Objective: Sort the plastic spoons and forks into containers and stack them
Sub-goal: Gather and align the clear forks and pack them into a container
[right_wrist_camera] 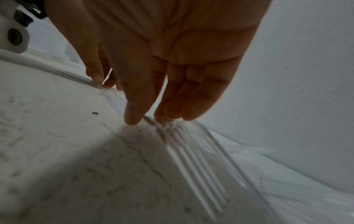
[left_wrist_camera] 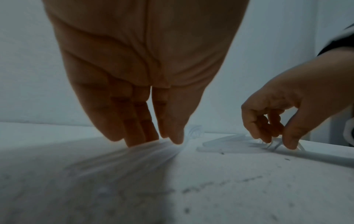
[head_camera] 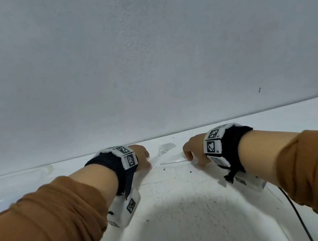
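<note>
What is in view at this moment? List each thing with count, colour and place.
Plastic cutlery under left hand: count unclear, clear, on the table between the hands; bowl end points to the wall.
Plastic cutlery under right hand: several, clear, bunched handles on the table under the fingertips.
Table: one, white, scuffed with dark specks.
Wall: one, pale grey, behind the table.
Wristbands: two, black with white marker tiles, one per wrist.
Sleeves: two, brown, pushed up the forearms.
Left hand: fingertips pinch the cutlery at the table.
Right hand: thumb and fingertips pinch the cutlery.
</note>
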